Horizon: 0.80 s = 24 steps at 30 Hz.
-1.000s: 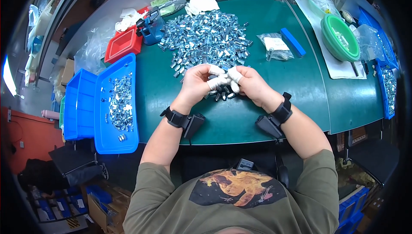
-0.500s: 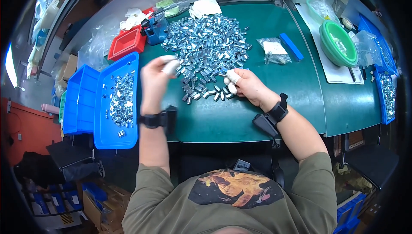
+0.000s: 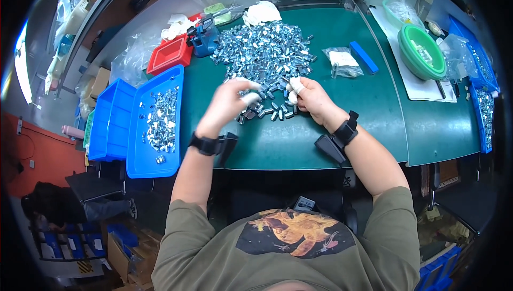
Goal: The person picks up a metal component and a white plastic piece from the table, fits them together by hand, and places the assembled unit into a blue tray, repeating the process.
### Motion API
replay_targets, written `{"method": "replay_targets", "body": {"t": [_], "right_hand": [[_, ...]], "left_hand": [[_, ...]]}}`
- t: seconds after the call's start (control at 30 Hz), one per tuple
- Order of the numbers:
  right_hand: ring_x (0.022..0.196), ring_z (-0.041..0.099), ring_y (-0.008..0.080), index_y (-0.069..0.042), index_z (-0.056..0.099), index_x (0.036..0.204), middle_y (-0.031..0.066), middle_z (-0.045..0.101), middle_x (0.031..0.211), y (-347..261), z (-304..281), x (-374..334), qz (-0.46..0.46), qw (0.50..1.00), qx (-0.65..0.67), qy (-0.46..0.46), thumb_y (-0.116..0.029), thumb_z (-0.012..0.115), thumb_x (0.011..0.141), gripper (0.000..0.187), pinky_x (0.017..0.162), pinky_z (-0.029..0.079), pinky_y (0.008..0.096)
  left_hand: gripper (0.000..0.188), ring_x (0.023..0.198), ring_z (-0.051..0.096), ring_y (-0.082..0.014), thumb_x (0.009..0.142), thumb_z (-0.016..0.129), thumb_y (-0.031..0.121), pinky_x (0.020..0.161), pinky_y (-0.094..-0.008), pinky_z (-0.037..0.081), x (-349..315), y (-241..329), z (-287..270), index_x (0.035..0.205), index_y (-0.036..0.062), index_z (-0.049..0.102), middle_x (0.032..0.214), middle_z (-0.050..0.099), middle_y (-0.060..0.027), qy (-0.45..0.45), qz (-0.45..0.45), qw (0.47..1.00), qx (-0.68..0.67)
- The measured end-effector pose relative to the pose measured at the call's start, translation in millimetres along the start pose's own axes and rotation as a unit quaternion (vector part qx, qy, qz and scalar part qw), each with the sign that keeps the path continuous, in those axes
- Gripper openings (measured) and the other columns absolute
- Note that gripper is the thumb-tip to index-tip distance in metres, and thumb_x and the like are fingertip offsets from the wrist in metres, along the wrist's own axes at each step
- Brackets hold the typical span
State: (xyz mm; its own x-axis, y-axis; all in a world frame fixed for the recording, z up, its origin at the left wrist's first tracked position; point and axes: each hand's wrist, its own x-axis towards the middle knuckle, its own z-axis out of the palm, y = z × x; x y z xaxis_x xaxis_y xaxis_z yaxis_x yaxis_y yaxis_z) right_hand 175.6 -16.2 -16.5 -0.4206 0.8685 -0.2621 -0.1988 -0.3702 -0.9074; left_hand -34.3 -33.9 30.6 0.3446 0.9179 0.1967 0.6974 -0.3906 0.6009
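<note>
A big heap of small shiny metal parts [image 3: 264, 50] lies on the green table [image 3: 299, 141], with a few loose ones [image 3: 267, 112] at its near edge. My left hand [image 3: 230, 101], with white covers on its fingertips, reaches down onto those loose parts, fingers apart. My right hand [image 3: 312, 99], also with white fingertip covers, pinches a small metal part [image 3: 285, 80] at the edge of the heap. The two hands are a short gap apart. Each wrist carries a black band.
A blue tray [image 3: 140, 157] with several metal parts sits at the table's left edge, beside a deeper blue bin [image 3: 107, 120]. Behind them stand a red tray [image 3: 171, 56] and a blue tool [image 3: 206, 37]. At right lie a plastic bag [image 3: 342, 61], a blue bar [image 3: 364, 57] and a green bowl [image 3: 422, 50].
My left hand left the right hand, swung out left toward the blue tray, and has come back to the loose parts. The right hand stayed by the heap.
</note>
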Motion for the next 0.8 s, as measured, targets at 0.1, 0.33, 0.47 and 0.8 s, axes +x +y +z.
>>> {"method": "replay_targets", "body": {"t": [0.1,0.33,0.47,0.8], "right_hand": [[0.044,0.029,0.0022,-0.007,0.052,0.087,-0.004,0.045,0.061,1.7,-1.5,2.9,-0.037,0.999,0.018,0.02,-0.024,0.042,0.088,0.019,0.039,0.022,0.0173],[0.054,0.047,0.0089,-0.003,0.053,0.088,0.0024,0.054,0.066,11.0,-3.7,5.9,-0.194,0.965,-0.163,0.07,-0.017,0.047,0.084,0.016,0.048,0.037,0.0234],[0.059,0.05,0.0094,0.0,0.053,0.088,0.0035,0.055,0.067,6.7,-4.9,3.3,-0.207,0.94,-0.257,0.084,-0.014,0.049,0.083,0.015,0.053,0.04,0.0244],[0.055,0.047,0.0091,-0.001,0.054,0.084,0.0025,0.052,0.063,9.2,-3.9,4.6,-0.234,0.907,-0.342,0.078,-0.016,0.049,0.084,0.016,0.05,0.038,0.0235]], "left_hand": [[0.019,0.082,0.055,-0.0202,0.069,0.063,0.007,0.072,-0.0276,0.043,12.9,-1.5,21.6,0.087,0.0051,0.062,0.088,0.058,-0.0086,-0.045,0.045,0.995,0.077],[0.015,0.079,0.056,-0.0207,0.069,0.062,0.007,0.072,-0.0294,0.043,31.6,-7.8,28.7,0.083,0.0026,0.06,0.085,0.059,-0.0091,-0.034,0.048,0.998,0.007],[0.017,0.077,0.056,-0.0134,0.073,0.06,0.003,0.069,-0.0252,0.043,35.6,-4.7,39.3,0.089,0.0016,0.058,0.082,0.059,-0.0053,-0.035,-0.066,0.97,-0.232],[0.018,0.076,0.054,-0.0096,0.072,0.062,0.001,0.07,-0.0222,0.044,27.9,-5.3,43.1,0.089,0.0,0.056,0.082,0.058,-0.0023,-0.034,-0.116,0.894,-0.432]]}}
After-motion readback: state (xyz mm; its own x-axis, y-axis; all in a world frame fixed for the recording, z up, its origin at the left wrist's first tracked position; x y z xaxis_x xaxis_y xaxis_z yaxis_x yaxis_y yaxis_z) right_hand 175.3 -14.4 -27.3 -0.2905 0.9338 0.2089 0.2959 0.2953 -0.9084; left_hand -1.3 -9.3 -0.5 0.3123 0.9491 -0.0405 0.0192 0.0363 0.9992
